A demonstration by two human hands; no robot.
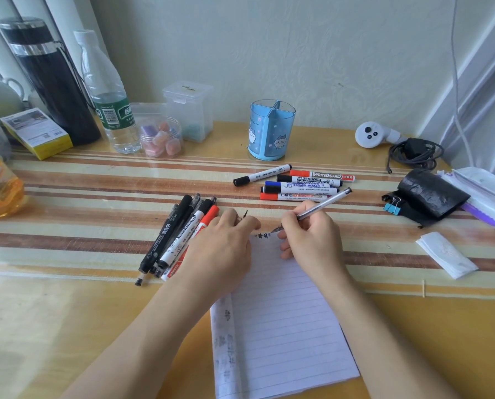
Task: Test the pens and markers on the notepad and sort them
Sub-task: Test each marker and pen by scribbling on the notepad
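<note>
Pens and markers lie in two groups on the striped desk [96, 180]. At left of centre I see a fanned bundle of pens [171, 240], black ones plus a white-barrelled marker and a red one, its lower right part hidden under my left hand [223, 246]. That hand lies palm down, fingers loosely curled, pressing the top left corner of the notepad [283, 326]; something small and dark pokes out past its fingertips, likely a pen cap, though I cannot tell. The notepad sits at lower centre, lined page up, with a few dark scribbles at its top edge and faint smudged marks down its left margin; the bottom edge is cut off by the frame.

My right hand [309, 231] pinches a slim clear-barrelled pen [318, 210] in a writing grip, its tip touching the paper beside the scribbles.

Just above that hand, five whiteboard markers [295, 184] lie roughly side by side, with red, black and blue caps. I can read "WHITEBOARD" on the top red one and "WHITEBOARD MARKER" on the blue one; the smaller print is too blurred.

Behind them, near the wall, stands a blue pen holder [270, 131] with cartoon cats on it, divided into compartments.
</note>
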